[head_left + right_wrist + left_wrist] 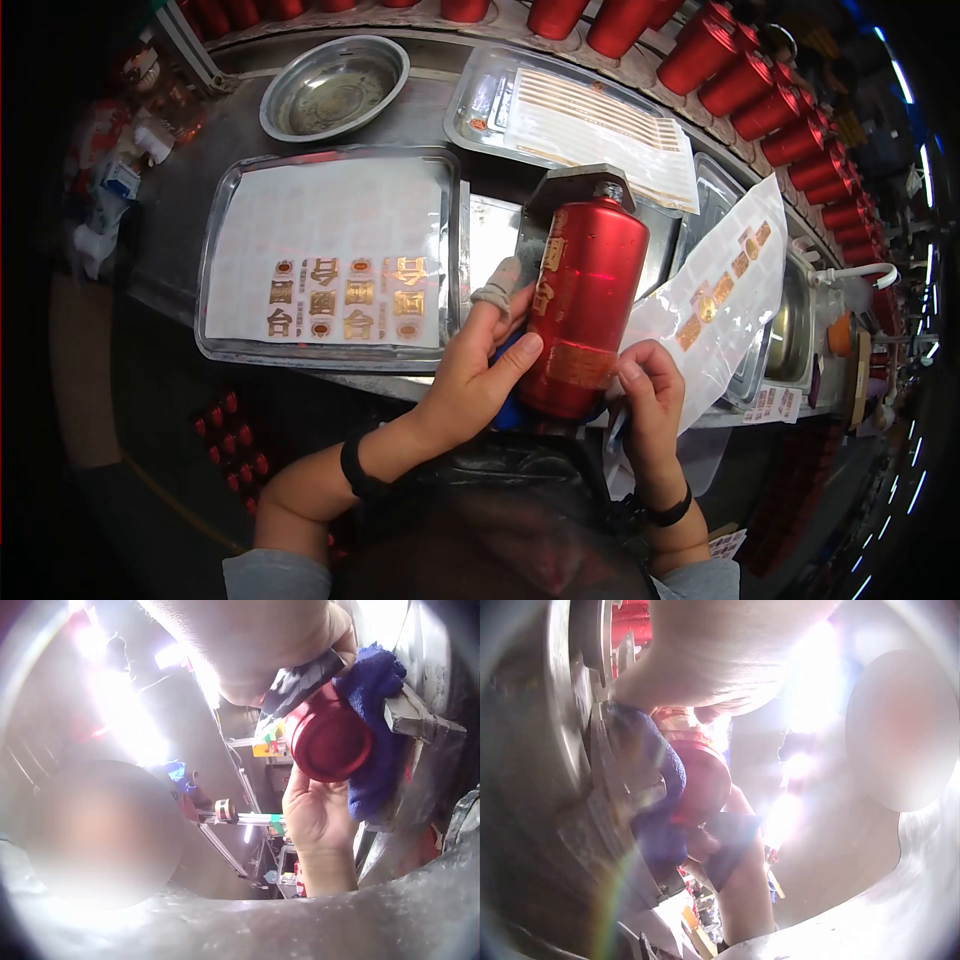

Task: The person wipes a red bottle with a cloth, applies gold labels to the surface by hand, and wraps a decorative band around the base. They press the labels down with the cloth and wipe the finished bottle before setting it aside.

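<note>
A shiny red metal bottle (597,285) lies with its threaded neck pointing away from me, gold characters along its left side and a patterned gold band (580,366) near its base. My left hand (478,370) holds the bottle's left side, thumb at its edge and a cloth cover on the index finger. Beside the base, my right hand (655,395) has curled fingers at the bottle's right edge. In the right wrist view it grips a flat dark scraper-like piece (304,684). A blue cloth (375,679) pads the bottle from below.
A tray (208,300) on the left bears a sheet of gold decals (340,200). Behind stand a metal bowl (335,95) and another tray (465,105) with striped sheets. A transparent decal sheet (725,270) lies right; red cups (735,85) line the back.
</note>
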The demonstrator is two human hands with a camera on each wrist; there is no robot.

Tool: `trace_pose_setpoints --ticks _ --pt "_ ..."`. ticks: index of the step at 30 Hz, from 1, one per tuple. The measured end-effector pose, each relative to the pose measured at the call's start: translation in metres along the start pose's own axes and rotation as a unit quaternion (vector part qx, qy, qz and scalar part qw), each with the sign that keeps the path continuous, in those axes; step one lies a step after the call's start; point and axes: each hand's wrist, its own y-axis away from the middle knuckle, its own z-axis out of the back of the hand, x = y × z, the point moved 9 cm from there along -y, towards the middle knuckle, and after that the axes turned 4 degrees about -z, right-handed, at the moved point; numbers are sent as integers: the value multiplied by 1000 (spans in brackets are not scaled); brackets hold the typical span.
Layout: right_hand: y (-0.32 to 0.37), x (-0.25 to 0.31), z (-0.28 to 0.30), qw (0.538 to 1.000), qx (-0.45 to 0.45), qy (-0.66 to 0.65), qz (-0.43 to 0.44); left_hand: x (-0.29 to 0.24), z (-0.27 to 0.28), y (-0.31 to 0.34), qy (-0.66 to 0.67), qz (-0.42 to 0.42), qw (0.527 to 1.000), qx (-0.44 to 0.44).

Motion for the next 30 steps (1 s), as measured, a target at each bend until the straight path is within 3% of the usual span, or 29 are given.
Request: trace_pose_setpoints --ticks 8,17,20,23,27,30 --pt "-3 1 -6 1000 -5 16 7 -1 -2 -1 -58 -19 998 -20" --pt "-5 0 -8 999 1 23 28 0 -1 -1 -25 -28 999 -28" --pt "-4 -6 -5 1000 16 -17 -18 4 4 -2 69 20 997 -34" --pt "0 -7 -3 998 27 -27 -49 -1 5 -2 27 -17 999 -11" --pt "0 -7 -4 1000 16 -7 7 -2 0 1 -80 -29 996 23" --pt "-2 -11 -3 1000 7 9 28 -4 -2 1 -76 -24 997 22"
